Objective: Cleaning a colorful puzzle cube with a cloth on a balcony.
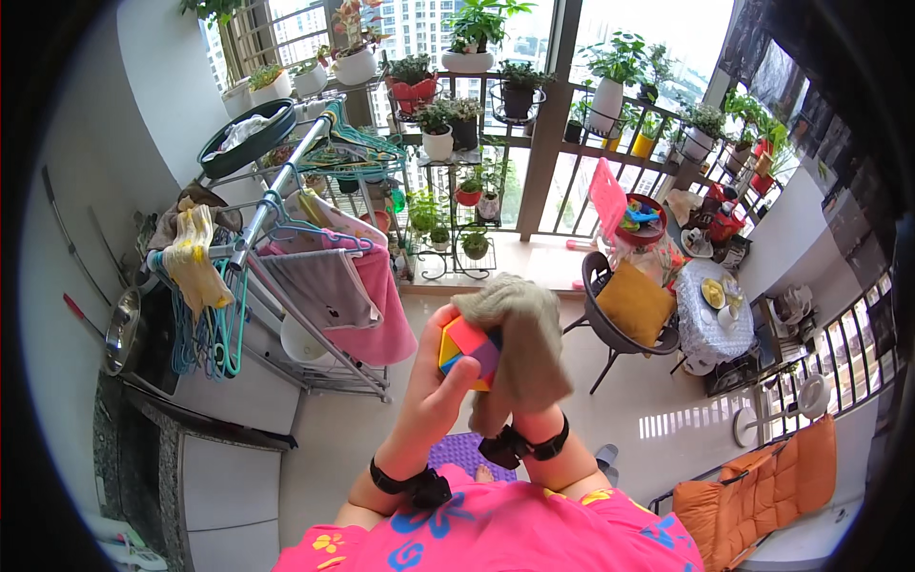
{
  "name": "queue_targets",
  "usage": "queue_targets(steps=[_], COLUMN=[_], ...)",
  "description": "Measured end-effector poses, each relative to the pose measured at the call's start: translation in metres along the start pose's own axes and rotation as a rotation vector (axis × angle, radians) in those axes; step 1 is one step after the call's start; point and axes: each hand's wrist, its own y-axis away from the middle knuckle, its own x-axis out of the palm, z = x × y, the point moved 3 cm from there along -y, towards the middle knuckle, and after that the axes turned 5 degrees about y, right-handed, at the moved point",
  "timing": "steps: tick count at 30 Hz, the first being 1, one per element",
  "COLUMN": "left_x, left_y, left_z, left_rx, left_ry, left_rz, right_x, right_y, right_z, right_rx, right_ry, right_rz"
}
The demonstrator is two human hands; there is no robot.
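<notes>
My left hand grips a multicoloured puzzle cube in front of my chest, its thumb across the near face. Red, yellow, purple, blue and orange parts show on the cube. An olive-grey cloth lies against the cube's right side and hangs down in folds. Most of my right hand is hidden by this cloth, which it holds to the cube; only the part near the wrist shows. Both wrists wear black bands.
A metal drying rack with hangers and towels stands left. Ahead, a plant stand holds potted plants before the railing. To the right are a chair with a mustard cushion, a small covered table and an orange padded chair. A purple mat lies below.
</notes>
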Motion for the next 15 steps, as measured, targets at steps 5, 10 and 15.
queue_targets(steps=[5,10,15], left_x=[-0.002,0.010,0.005], left_y=[-0.008,-0.013,-0.018], left_z=[-0.009,0.000,0.005], left_rx=[-0.103,0.092,-0.004], left_ry=[0.107,-0.274,-0.078], left_rz=[0.013,0.045,0.077], right_x=[0.013,0.000,0.006], right_y=[0.025,0.041,0.026], right_z=[-0.013,-0.038,-0.029], right_rx=[0.362,0.263,0.189], right_ry=[-0.412,0.030,-0.124], right_rz=[-0.087,-0.085,-0.085])
